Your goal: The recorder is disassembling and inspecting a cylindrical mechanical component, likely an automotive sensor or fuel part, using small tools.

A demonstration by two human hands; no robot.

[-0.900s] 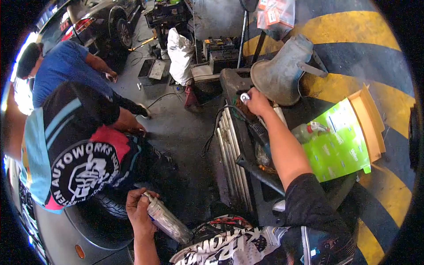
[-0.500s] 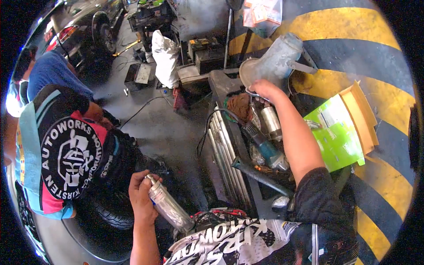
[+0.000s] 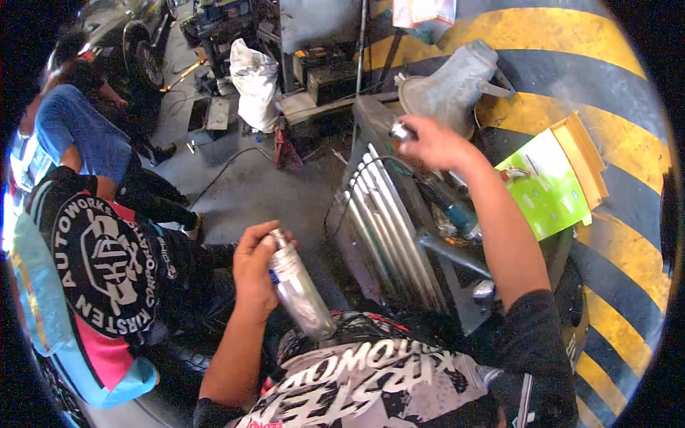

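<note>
My left hand (image 3: 255,267) grips a silver metal spray can (image 3: 300,294), held tilted near my chest with the thumb at its top. My right hand (image 3: 435,146) is raised over a grey ribbed metal cabinet (image 3: 378,214) and closes on a small shiny metal piece (image 3: 401,131). Inside the cabinet's open top lies a power tool with a blue-green body (image 3: 457,212) among other parts. A big grey metal funnel (image 3: 449,85) stands just behind my right hand.
A person in a black, pink and blue printed shirt (image 3: 100,278) crouches at my left beside a tyre (image 3: 153,406). Another person in a blue shirt (image 3: 78,135) crouches farther back. A green and orange carton (image 3: 560,178) leans on the yellow-black striped wall. A white sack (image 3: 253,82) stands on the floor.
My right hand has lifted from the cabinet's top toward me with the small metal piece. My left hand has brought the can higher and more upright.
</note>
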